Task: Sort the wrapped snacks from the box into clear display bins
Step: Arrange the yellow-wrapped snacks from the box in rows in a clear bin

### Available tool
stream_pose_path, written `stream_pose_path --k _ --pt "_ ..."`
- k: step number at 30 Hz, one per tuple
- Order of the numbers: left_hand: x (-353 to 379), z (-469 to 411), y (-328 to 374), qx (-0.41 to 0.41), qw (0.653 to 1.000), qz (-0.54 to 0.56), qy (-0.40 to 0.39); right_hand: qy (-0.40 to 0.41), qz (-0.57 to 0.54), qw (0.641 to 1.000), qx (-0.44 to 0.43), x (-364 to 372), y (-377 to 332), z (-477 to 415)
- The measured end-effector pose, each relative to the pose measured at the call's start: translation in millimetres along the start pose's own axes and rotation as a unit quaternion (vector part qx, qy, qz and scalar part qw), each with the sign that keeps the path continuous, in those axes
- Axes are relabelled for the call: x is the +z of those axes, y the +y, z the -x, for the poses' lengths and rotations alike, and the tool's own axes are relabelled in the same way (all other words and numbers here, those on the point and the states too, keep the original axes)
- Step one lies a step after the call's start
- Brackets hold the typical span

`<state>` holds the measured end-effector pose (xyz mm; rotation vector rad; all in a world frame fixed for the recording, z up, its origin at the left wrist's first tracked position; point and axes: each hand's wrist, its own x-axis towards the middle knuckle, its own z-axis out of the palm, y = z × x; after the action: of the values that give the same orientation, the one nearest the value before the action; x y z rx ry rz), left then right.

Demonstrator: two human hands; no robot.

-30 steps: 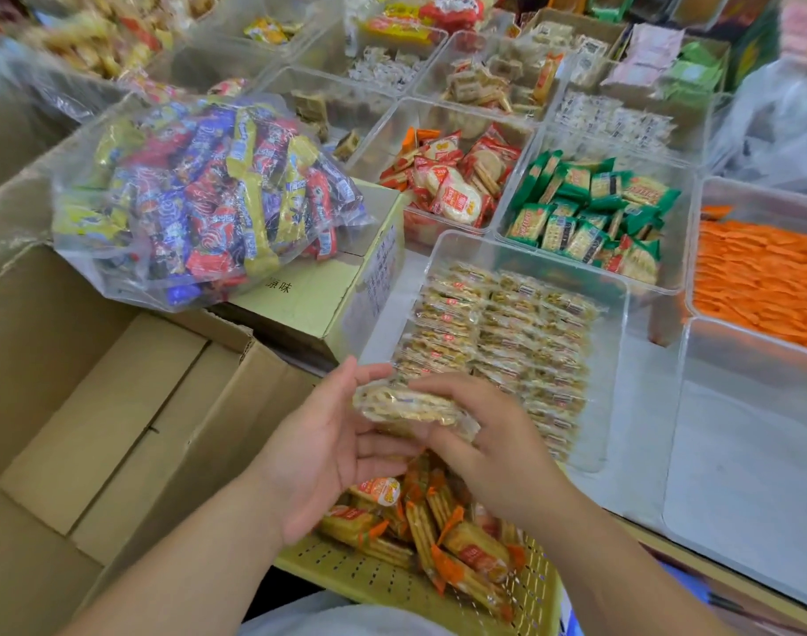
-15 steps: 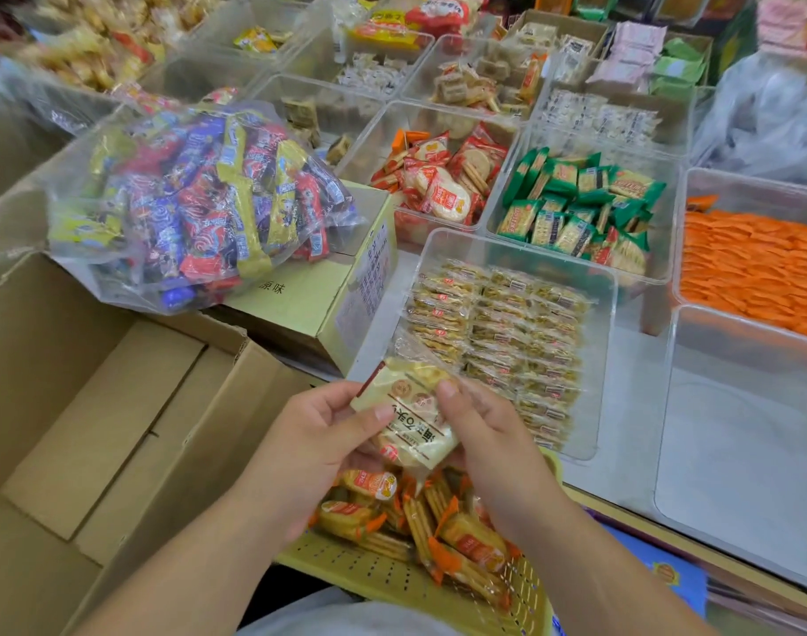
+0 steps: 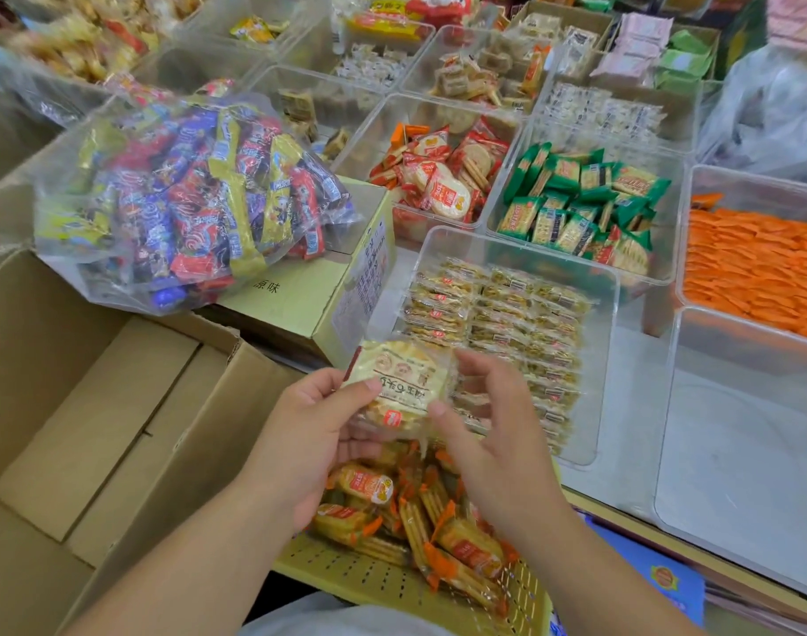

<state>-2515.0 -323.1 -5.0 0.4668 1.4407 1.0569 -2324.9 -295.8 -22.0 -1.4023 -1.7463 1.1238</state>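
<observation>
Head cam: pale cracker packet [image 3: 397,383] pinched in left hand [image 3: 310,429], thumb on front, fingers curled behind. Loose, spread right hand [image 3: 498,442], thumb tip just touching packet's lower right corner. Long axis pointing away, toward clear bin [image 3: 604,360] of matching packets, just beyond. Nearer right hand, so probably easiest drop from there.

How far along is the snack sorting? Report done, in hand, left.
Done: the near clear bin holds neat rows of packets. In hand: left hand grips a pale snack packet, right hand at its edge. Left: orange-wrapped snacks lie in the yellow basket.
</observation>
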Motion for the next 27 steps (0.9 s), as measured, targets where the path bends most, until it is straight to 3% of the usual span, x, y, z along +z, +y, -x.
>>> stream_pose_path --k 4,7,9,12,15,19,22,27 --pt "10.1 -10.3 11.0 -0.019 0.998 0.007 -0.06 -0.05 0.218 0.96 -0.167 3.4 -0.3 -4.4" --pt "19.3 -21.4 16.2 -0.015 0.997 -0.016 -0.071 -0.011 0.236 0.951 -0.201 3.1 4.6 -18.1" --pt "22.5 -28.6 17.3 0.011 0.994 -0.089 -0.066 0.02 0.217 0.952 -0.215 -0.6 9.9 -32.2" --pt "19.4 -38.4 14.0 0.086 0.979 -0.185 -0.016 0.027 0.188 0.962 -0.195 -7.2 12.1 -55.2" --pt "6.9 -56.5 1.2 0.149 0.93 -0.326 0.084 0.022 0.168 0.972 -0.164 -16.1 9.2 -82.0" --pt "-2.6 -74.0 -16.8 0.095 0.847 -0.522 0.025 0.054 0.236 0.964 -0.112 -30.7 11.2 -141.3" --pt "-3.2 -82.2 -24.0 0.088 0.793 -0.602 -0.002 0.027 0.282 0.956 -0.072 -33.0 18.7 -183.1" --pt "-3.9 -93.9 -23.2 0.053 0.784 -0.618 -0.009 -0.116 0.412 0.903 -0.019 -21.7 31.4 -221.0"
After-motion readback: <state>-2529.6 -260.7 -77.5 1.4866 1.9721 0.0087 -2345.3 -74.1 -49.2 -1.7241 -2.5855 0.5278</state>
